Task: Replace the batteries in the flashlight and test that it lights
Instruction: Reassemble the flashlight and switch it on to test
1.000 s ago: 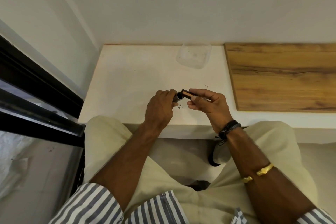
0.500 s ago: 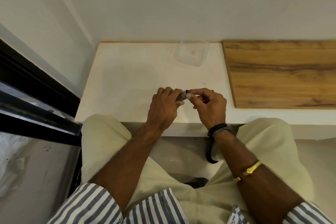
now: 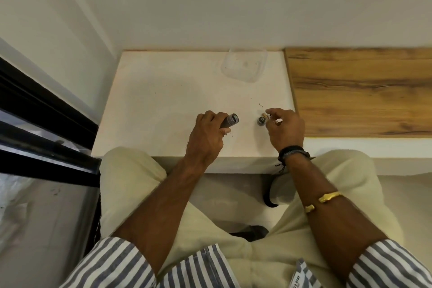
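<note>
My left hand [image 3: 207, 138] is closed around the grey flashlight body [image 3: 230, 121], low over the white tabletop [image 3: 163, 100], with its open end pointing right. A small dark round end cap [image 3: 261, 120] sits on the table a short gap to the right of that end. My right hand [image 3: 286, 130] is curled just right of the cap, with the index fingertip and thumb touching it. Whether the fingers grip the cap is unclear. No battery shows.
A clear plastic container [image 3: 244, 65] stands at the back of the white top, near the wall. A wooden board [image 3: 360, 91] covers the surface to the right. A dark window frame [image 3: 46, 124] runs along the left. My knees are against the table's front edge.
One second ago my right hand held a battery at the flashlight's open end, then both hands met there. Now they are apart, the battery is out of sight, and my right hand is at the cap.
</note>
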